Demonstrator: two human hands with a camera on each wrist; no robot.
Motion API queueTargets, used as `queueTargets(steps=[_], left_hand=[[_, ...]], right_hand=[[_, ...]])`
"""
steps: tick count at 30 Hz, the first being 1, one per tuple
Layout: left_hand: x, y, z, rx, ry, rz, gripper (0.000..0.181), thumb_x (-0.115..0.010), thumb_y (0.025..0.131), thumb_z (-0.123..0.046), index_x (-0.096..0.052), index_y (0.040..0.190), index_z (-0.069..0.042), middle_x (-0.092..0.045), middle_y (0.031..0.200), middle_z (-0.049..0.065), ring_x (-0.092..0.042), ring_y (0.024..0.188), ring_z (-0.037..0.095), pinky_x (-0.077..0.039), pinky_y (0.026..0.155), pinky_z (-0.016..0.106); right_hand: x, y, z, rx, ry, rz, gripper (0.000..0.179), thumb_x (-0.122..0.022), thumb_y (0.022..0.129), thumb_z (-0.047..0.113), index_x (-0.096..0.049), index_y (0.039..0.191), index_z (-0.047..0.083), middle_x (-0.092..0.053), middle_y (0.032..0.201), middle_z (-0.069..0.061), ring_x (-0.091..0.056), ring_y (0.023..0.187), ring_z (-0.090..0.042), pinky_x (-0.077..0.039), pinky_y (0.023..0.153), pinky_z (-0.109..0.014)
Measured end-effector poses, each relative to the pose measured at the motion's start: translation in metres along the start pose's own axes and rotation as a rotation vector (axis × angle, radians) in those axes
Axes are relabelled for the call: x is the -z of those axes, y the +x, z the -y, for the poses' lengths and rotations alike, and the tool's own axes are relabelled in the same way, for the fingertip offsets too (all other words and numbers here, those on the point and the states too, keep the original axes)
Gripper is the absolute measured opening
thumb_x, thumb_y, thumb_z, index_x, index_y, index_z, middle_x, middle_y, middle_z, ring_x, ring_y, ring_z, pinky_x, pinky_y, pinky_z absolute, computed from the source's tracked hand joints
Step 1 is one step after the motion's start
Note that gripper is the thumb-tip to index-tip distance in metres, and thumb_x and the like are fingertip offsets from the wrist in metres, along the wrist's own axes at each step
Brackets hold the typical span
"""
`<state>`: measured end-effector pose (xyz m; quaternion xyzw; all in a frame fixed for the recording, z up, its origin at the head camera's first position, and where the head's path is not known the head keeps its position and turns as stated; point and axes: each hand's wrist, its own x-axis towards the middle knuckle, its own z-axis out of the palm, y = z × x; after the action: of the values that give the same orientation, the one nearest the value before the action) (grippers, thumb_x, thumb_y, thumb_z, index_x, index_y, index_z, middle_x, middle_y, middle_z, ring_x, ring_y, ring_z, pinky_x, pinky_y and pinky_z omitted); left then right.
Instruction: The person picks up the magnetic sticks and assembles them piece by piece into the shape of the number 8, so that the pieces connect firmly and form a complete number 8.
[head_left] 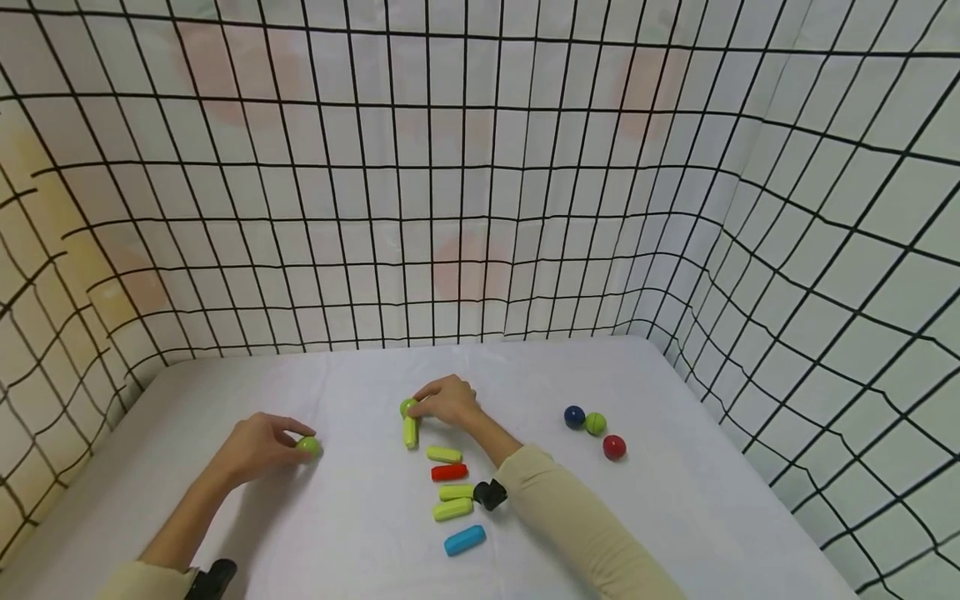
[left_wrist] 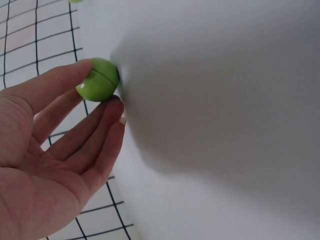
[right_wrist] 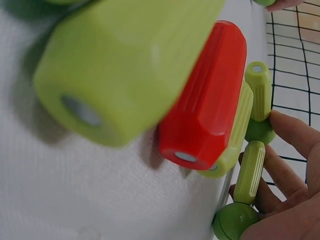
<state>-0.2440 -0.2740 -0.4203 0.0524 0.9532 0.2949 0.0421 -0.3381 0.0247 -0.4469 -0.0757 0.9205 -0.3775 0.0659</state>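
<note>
My left hand (head_left: 258,450) pinches a green ball (left_wrist: 100,80) between thumb and fingers, close over the white table at the left. Near the table's middle, my right hand (head_left: 450,400) holds a chain of yellow-green rods and green balls. One ball (right_wrist: 260,131) of this chain sits at a fingertip, between an upper rod (right_wrist: 259,95) and a lower rod (right_wrist: 249,172). Another green ball (right_wrist: 235,221) ends the chain under the hand. From the head, a rod (head_left: 410,432) points toward me from the ball, and the hand hides most of the rest.
Loose rods lie in a column nearer me: several yellow-green ones (head_left: 444,454), a red rod (head_left: 449,472) and a blue rod (head_left: 465,540). At the right are a dark blue ball (head_left: 574,417), a green ball (head_left: 596,423) and a red ball (head_left: 614,447). Black netting (head_left: 465,167) surrounds the table.
</note>
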Motion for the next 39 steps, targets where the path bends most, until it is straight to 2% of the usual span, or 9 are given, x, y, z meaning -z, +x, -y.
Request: queueTargets(steps=[6,14,24,32,39], left_hand=[[-0.010,0.003,-0.014,-0.024,-0.023,0.020,0.029,-0.083,0.081,-0.022,-0.079,0.108,-0.011,-0.077,0.093,0.010,-0.066,0.086,0.021,-0.049,0.067,0.033],[-0.024,0.005,-0.044,-0.120,-0.054,0.058,0.030,-0.084,0.078,-0.016,-0.079,0.107,-0.011,-0.077,0.090,0.007,-0.064,0.079,0.015,-0.048,0.066,0.031],[-0.047,0.010,-0.075,-0.227,-0.105,0.116,0.031,-0.086,0.076,-0.015,-0.080,0.106,-0.013,-0.077,0.088,0.003,-0.067,0.080,0.012,-0.052,0.067,0.031],[-0.068,0.016,-0.088,-0.269,-0.137,0.133,0.030,-0.085,0.077,-0.010,-0.081,0.106,-0.011,-0.076,0.085,0.002,-0.064,0.076,0.011,-0.053,0.066,0.027],[-0.076,0.019,-0.093,-0.263,-0.128,0.104,0.026,-0.084,0.078,-0.009,-0.081,0.104,-0.011,-0.075,0.084,0.001,-0.062,0.076,0.011,-0.051,0.065,0.025]], right_hand=[[0.000,0.000,-0.001,0.011,-0.006,0.009,0.030,-0.081,0.078,0.041,-0.081,0.102,0.023,-0.076,0.114,-0.001,-0.060,0.113,-0.026,-0.039,0.094,-0.046],[0.002,-0.001,0.001,0.006,-0.010,0.007,0.030,-0.082,0.078,0.042,-0.081,0.102,0.024,-0.076,0.111,0.001,-0.061,0.110,-0.023,-0.041,0.092,-0.044],[0.002,0.001,-0.001,0.037,-0.011,0.009,0.028,-0.081,0.080,0.040,-0.082,0.102,0.022,-0.076,0.117,-0.002,-0.059,0.122,-0.032,-0.036,0.106,-0.055],[0.002,0.002,0.000,0.029,-0.027,0.006,0.030,-0.081,0.079,0.042,-0.082,0.102,0.023,-0.076,0.117,-0.001,-0.060,0.120,-0.030,-0.037,0.105,-0.054],[0.003,0.001,0.003,0.014,-0.036,0.006,0.030,-0.082,0.079,0.042,-0.082,0.102,0.023,-0.076,0.115,0.000,-0.060,0.119,-0.029,-0.038,0.103,-0.052]])
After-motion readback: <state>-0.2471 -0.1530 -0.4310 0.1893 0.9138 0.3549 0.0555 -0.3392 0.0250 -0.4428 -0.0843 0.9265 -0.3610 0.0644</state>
